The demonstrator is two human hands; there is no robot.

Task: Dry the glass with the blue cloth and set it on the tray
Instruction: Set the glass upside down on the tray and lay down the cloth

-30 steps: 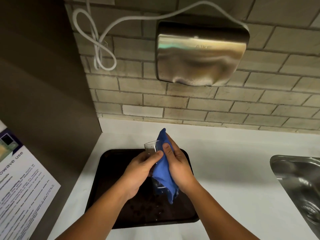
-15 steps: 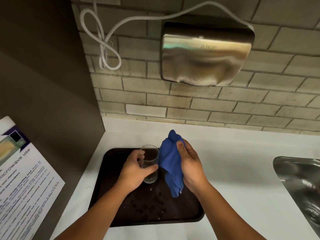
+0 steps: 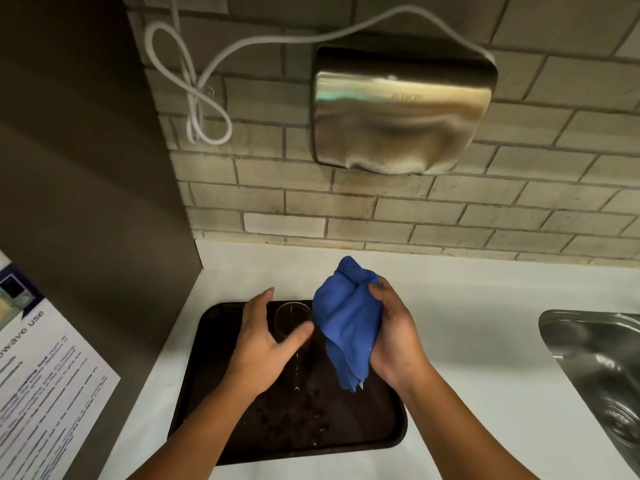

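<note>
A clear glass (image 3: 292, 315) stands upright on the dark tray (image 3: 377, 424), near its far edge. My left hand (image 3: 266, 344) curves around the glass with the fingers spread apart; the thumb lies at its near side and the fingers stand slightly off its left side. Just right of the glass, my right hand (image 3: 394, 337) holds the bunched blue cloth (image 3: 346, 323) above the tray. The cloth's lower end hangs down over the tray, and the cloth is apart from the glass.
Water drops speckle the tray's near half. The tray lies on a white counter (image 3: 467, 341). A steel sink (image 3: 602, 368) is at the right, a steel hand dryer (image 3: 401, 112) on the brick wall above, and a printed notice (image 3: 45, 393) on the left panel.
The cloth came off the glass and moved right with my right hand. My left hand lowered the glass onto the tray and spread its fingers.
</note>
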